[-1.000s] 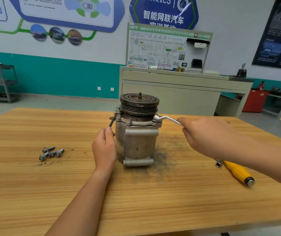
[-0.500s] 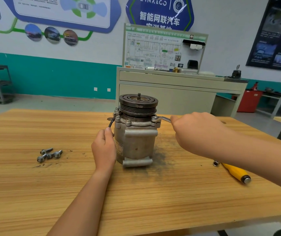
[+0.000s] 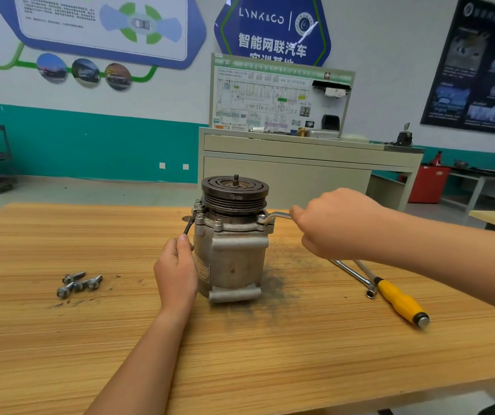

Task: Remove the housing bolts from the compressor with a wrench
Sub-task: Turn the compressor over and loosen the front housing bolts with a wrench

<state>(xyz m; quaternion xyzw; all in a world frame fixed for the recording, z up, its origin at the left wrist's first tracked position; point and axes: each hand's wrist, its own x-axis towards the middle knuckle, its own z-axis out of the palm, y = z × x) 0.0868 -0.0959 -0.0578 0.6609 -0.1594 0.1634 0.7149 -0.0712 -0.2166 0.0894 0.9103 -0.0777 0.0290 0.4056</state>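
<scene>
The compressor (image 3: 231,253) stands upright on the wooden table (image 3: 270,354) between the two hands. It has a dull grey, grimy metal body under a dark grooved pulley, and flange bolts (image 3: 218,222) ring its top. The left hand (image 3: 175,271) grips its side, thumb up. The right hand (image 3: 336,223) is curled round the wrench (image 3: 277,216), whose ring end sits at the flange corner nearest that hand. Loose bolts (image 3: 78,284) lie well left of the left hand, and a yellow-handled tool (image 3: 402,301) lies beneath the right forearm.
</scene>
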